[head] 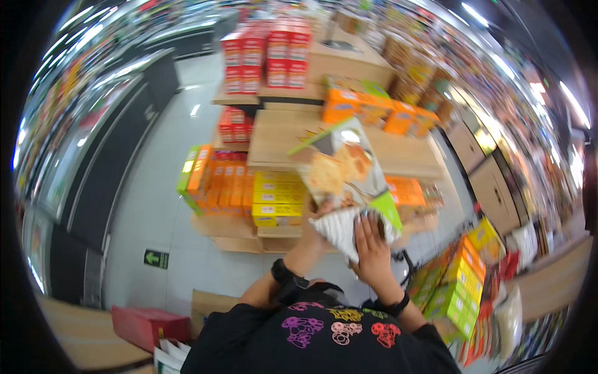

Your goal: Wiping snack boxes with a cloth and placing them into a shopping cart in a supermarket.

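A large box (345, 168) with pictures of crackers and a green edge is tilted in front of me, above a wooden display stand. My left hand (324, 212) supports it at the lower left, the fingers partly hidden behind the box and a white striped packet. My right hand (371, 236) lies with extended fingers on the white striped packet (338, 229), which is at the near end of the box. Whether that packet is inside the box or against it, I cannot tell. The picture is blurred around both hands.
The wooden display stand (280, 135) bears red boxes (287, 56), orange boxes (357, 107) and yellow boxes (278, 196). More green and yellow boxes (455, 299) are stacked at the lower right. A red box (149, 325) is at the lower left. Freezer cabinets (112, 154) line the left.
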Tool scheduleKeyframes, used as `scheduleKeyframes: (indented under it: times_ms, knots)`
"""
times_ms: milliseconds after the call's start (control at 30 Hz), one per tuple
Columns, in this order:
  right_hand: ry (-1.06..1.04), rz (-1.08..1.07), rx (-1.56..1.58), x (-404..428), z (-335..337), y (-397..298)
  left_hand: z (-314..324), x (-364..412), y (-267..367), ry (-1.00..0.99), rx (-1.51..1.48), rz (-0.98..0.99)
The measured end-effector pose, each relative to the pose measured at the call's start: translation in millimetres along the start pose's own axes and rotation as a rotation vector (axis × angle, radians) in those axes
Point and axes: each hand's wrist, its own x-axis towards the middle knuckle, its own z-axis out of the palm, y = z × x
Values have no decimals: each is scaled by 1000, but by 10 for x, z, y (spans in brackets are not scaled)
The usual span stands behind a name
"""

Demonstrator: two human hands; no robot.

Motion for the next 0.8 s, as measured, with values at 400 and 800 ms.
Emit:
scheduleKeyframes:
  times_ms: [400, 800]
  knots:
    - [646, 696, 601, 131, -471, 988, 241, 40, -454, -271, 815, -179]
    - [153, 456, 789, -186, -102, 956, 89, 290, -313, 78, 394, -14]
